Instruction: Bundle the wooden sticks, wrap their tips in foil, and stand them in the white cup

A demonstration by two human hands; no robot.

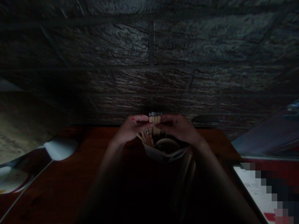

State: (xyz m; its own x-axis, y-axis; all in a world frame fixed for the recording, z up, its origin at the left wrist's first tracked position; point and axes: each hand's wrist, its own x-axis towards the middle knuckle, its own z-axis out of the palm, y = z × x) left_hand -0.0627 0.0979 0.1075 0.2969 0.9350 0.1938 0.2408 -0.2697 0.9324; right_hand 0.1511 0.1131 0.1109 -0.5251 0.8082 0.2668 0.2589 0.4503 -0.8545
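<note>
**Thin sticks pinched between two hands at the far edge of the tabletop**

At the left edge of the tabletop [70,183] a pale, rounded lamp head [61,148] lies on the dark red wood, well apart from the work. Moving right, the left hand [133,126] reaches to the middle of the far edge, just in front of the brick-patterned wall [149,62], its fingertips closed narrowly on a small bundle of thin wooden sticks [154,120]. The sticks stand upright and side by side, with something dark and shiny at their tops (the light is too poor to tell what it is). More sticks [146,137] fan out at a slant just below, rising out of an open white packet [163,152] that sits under both hands.

The right hand [178,126] meets the left from the other side, thumb and fingers pinched on the same bundle. Further right, near the front right corner, lies a flat light sheet [251,186], partly hidden.

Such sticks are probably very light, stiff along their length but easy to snap or splay, so a gentle pinch at mid-length, squeezing them flat together, looks the safest hold. The packet looks soft and likely to tip.
</note>
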